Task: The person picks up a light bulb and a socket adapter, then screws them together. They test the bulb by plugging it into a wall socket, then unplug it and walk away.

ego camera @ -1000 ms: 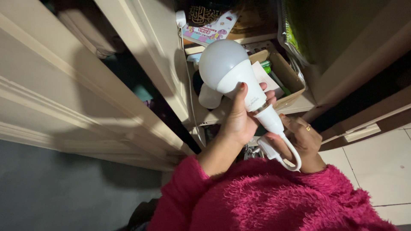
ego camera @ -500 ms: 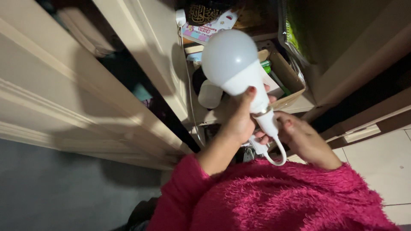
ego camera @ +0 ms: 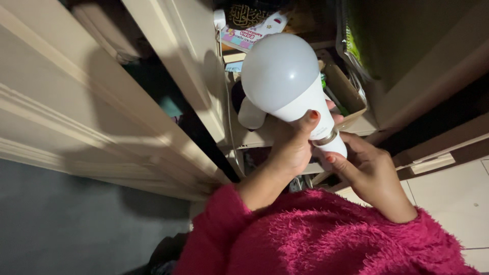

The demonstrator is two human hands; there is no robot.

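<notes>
Plainly, the white bulb (ego camera: 285,76) sits between both hands — left hand (ego camera: 290,147) gripping its neck, right hand (ego camera: 369,170) pinching the base just below; its long axis runs up-left, away from them.

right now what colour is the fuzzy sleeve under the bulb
Bright magenta pink, the fluffy knitted sleeve; the head view shows it.

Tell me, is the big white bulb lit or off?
Off. The bulb shows a dull, even white dome with no glow, held free between left hand and right hand.
</notes>
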